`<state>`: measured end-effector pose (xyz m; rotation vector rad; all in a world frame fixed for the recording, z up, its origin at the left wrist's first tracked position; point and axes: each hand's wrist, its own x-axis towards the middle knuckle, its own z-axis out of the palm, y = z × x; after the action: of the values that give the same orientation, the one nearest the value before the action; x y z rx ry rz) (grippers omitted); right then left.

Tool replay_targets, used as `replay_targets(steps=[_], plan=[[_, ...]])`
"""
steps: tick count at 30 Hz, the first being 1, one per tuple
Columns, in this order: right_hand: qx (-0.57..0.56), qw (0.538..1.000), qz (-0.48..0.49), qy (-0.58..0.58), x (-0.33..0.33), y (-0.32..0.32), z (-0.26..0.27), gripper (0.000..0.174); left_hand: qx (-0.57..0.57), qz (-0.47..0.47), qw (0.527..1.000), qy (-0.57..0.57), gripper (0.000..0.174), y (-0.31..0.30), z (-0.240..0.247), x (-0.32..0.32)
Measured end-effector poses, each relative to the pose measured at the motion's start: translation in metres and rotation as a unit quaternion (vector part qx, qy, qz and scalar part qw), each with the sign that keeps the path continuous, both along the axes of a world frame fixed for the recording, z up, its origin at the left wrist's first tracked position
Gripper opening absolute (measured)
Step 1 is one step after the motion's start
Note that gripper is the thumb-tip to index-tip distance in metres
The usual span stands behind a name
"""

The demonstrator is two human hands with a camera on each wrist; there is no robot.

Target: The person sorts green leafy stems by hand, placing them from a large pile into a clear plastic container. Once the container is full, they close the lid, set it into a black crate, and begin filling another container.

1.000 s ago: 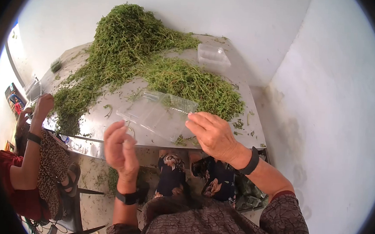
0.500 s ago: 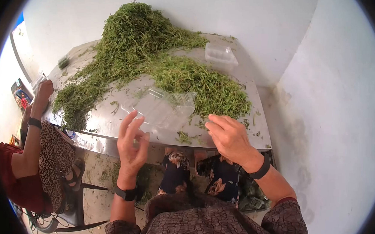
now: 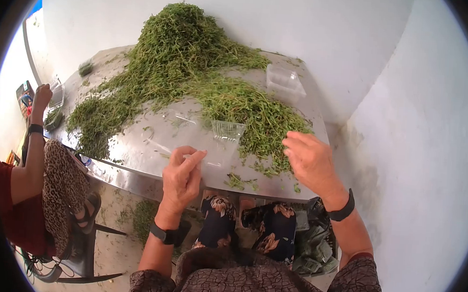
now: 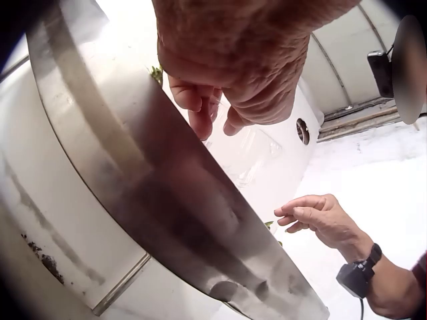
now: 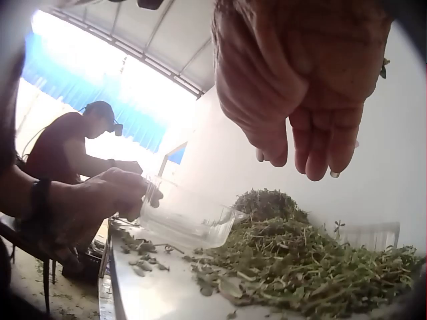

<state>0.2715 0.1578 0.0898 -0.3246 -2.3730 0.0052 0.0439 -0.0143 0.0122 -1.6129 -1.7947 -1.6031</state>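
Observation:
A clear plastic container (image 3: 227,129) with a ribbed end is low over the near part of the metal table, its edges faint in the head view. My left hand (image 3: 183,177) pinches its near left edge between thumb and fingers; the right wrist view shows that hand (image 5: 110,200) at the container's side (image 5: 193,223). To the right, my right hand (image 3: 313,161) hovers beside the smaller heap of green stems (image 3: 247,109), fingers loosely extended and holding nothing. From the left wrist view, the right hand (image 4: 327,220) appears with fingers slightly bent.
Behind, a tall green heap (image 3: 176,41) spreads leftward over the metal table (image 3: 131,156). Another clear container (image 3: 285,82) stands at the back right. At left, a seated person (image 3: 19,197) works at the table's end. A white wall (image 3: 433,131) rises on the right.
My right hand has come away from the container and moved right, beside the green heap. The left hand has moved right and inward to the container's near edge.

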Motion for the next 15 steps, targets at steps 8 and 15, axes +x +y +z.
replay_targets(steps=[8,15], plan=[[-0.071,0.997,-0.027,-0.008,-0.035,0.024,0.031,0.014,0.064,0.02,0.998,-0.009,0.037,0.016,-0.02,-0.006],[-0.063,0.991,-0.057,-0.101,-0.079,0.06,0.032,0.024,0.047,0.04,0.998,0.031,0.048,0.012,-0.027,-0.004]])
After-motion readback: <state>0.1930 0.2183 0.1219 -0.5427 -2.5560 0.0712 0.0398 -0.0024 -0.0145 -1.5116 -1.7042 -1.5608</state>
